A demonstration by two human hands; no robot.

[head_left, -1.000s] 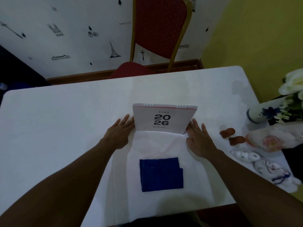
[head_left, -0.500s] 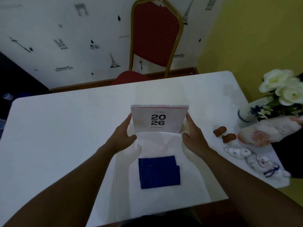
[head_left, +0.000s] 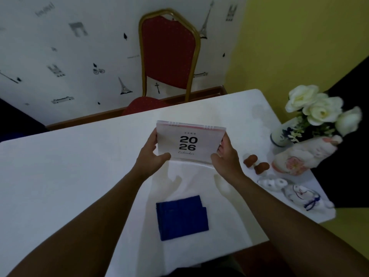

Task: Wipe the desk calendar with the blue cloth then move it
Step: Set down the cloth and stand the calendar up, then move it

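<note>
Single head-worn wide-angle view, looking forward and down from above the near edge of the white table (head_left: 60, 176). Both forearms enter from the bottom corners, close to the lens. View faces the far red chair (head_left: 169, 56) and patterned wall (head_left: 69, 47); straight edges bow outward. No second view to compare.
</note>
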